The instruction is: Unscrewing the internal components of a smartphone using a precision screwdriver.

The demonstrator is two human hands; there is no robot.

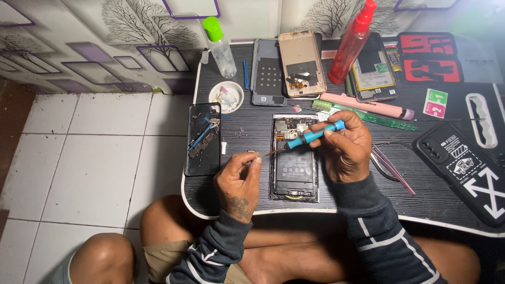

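Note:
An opened phone with its back off lies on the low black table, battery and circuit board showing. My right hand grips a blue-handled screwdriver whose tip points left, toward my left hand. My left hand sits just left of the phone, thumb and forefinger pinched on a tiny part at the screwdriver's tip.
Left of the phone lies a black phone panel with small parts and a blue tool. A white dish, clear bottle with green cap, red spray bottle, other phone shells, tweezers and a black case surround it.

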